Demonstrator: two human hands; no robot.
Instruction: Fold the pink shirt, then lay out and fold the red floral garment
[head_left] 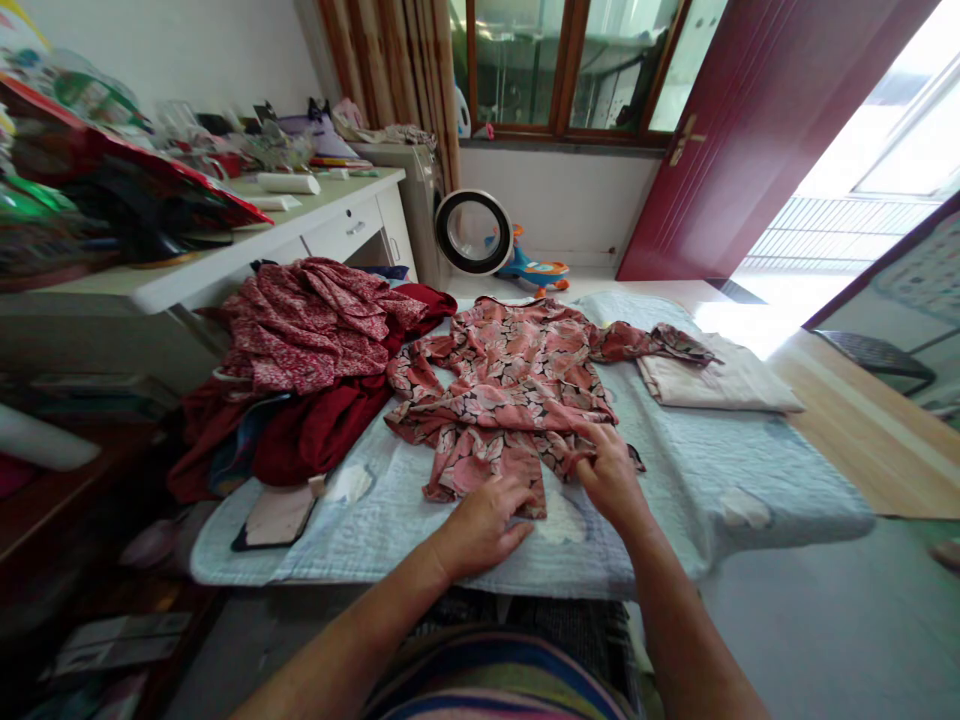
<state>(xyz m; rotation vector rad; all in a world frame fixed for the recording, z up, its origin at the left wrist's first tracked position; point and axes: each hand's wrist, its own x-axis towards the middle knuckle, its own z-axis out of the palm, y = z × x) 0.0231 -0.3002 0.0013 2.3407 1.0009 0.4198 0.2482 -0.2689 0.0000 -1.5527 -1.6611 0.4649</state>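
Note:
A pink blouse (pixel 517 350) with a dark leaf pattern lies spread on a pale blue quilted cover (pixel 675 480). One sleeve stretches out to the right, and its lower part is folded and rumpled near me. My left hand (pixel 484 525) rests on the near flap of the blouse, fingers extended and lying flat, thumb apart. At the blouse's lower right edge is my right hand (pixel 613 478), its index finger stretched over the cloth and the other fingers partly curled. Whether those curled fingers pinch any fabric is hard to see.
Left of the blouse is a heap of red patterned clothes (pixel 307 325). A flat beige pad (pixel 277 515) lies at the near left corner. Folded cream cloth (pixel 712 375) sits on the right. Behind are a cluttered white desk (pixel 360 195), a front-loading washer with its round door (pixel 474 232) open, and a red door (pixel 720 130).

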